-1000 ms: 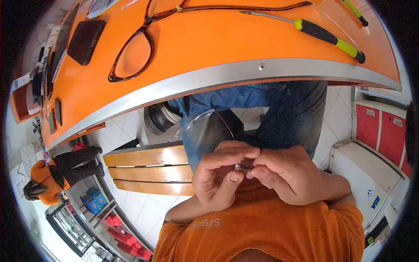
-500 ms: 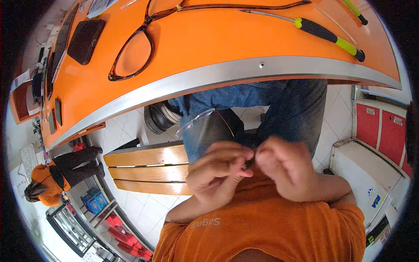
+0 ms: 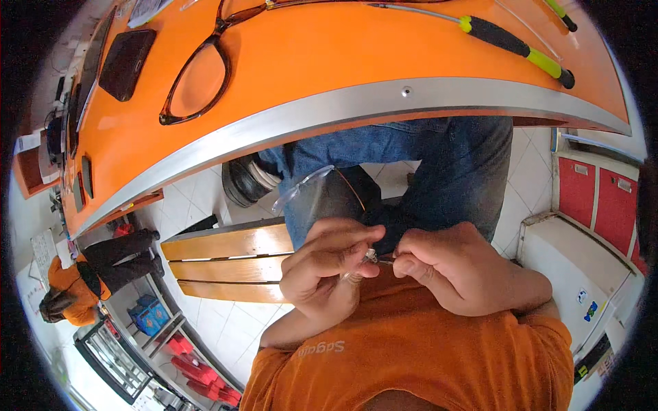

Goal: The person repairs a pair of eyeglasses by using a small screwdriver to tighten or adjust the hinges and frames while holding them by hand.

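Observation:
My left hand (image 3: pixel 327 268) is closed, with a small pale piece (image 3: pixel 371 255) pinched at its fingertips. Opposite it, my right hand (image 3: pixel 456 268) is closed in a pinch on a short thin piece (image 3: pixel 388 262), too small to name; it reaches toward the pale one. Above the left hand, in front of my jeans, a clear, thin-edged piece (image 3: pixel 301 188) shows like a lens seen edge-on, with a slim brown rod (image 3: pixel 351 190) beside it. Whether these join what the left hand holds, I cannot tell.
On the orange table (image 3: pixel 308 58) lie a tortoiseshell glasses frame (image 3: pixel 228 68), a screwdriver (image 3: pixel 510 46) with a black and yellow-green handle, and a dark phone-like slab (image 3: pixel 127 63). A wooden bench (image 3: pixel 226 260) is at left. Another person (image 3: pixel 72 281) stands far left.
My right hand has come to rest from a blur, slightly apart from the left. The left hand has turned a little, showing the pale piece. The table things appear shifted up and left.

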The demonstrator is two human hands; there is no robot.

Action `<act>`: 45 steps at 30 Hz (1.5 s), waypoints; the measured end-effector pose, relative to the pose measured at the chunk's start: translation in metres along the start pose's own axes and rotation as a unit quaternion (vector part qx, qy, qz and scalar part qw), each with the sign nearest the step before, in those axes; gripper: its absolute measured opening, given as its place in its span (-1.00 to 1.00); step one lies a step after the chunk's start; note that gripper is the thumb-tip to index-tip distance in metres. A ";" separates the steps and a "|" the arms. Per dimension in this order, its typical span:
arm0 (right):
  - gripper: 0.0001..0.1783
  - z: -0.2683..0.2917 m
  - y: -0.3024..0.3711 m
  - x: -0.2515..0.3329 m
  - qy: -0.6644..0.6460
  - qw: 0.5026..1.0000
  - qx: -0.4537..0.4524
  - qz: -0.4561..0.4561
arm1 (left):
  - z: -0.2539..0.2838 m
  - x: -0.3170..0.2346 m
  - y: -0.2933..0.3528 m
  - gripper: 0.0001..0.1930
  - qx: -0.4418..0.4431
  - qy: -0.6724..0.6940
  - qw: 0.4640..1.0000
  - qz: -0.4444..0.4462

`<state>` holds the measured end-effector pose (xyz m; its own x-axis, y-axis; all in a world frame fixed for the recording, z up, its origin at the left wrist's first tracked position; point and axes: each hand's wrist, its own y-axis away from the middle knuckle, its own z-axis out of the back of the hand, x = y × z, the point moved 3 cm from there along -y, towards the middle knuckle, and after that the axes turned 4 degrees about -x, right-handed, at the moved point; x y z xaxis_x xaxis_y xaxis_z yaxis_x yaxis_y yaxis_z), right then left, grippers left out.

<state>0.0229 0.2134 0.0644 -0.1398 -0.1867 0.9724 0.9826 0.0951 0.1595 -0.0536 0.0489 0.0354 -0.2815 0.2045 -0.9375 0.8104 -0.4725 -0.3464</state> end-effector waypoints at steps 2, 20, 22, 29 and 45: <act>-0.79 0.003 -0.002 0.002 0.010 1.000 0.020 -0.011 | 0.000 -0.001 -0.001 -0.74 0.013 -0.012 1.000 -0.006; -0.71 0.002 0.000 -0.029 -0.117 0.970 -0.182 -0.112 | 0.001 -0.016 -0.004 -0.81 0.078 -0.163 0.979 -0.099; -0.68 0.026 -0.006 -0.030 -0.290 0.885 -0.285 -0.227 | 0.000 -0.027 0.003 -0.79 0.124 -0.112 0.978 -0.126; -0.83 0.002 0.008 -0.014 0.034 0.998 -0.047 0.017 | -0.001 -0.005 0.000 -0.70 -0.005 -0.036 0.999 -0.040; -0.80 -0.007 0.006 -0.007 -0.012 1.000 -0.007 -0.002 | -0.004 -0.012 -0.005 -0.85 0.043 -0.118 0.986 -0.109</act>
<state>0.0302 0.2079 0.0572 -0.1469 -0.1626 0.9757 0.9835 0.0812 0.1616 -0.0528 0.0521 0.0490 -0.5640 0.1080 -0.8187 0.6741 -0.5125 -0.5320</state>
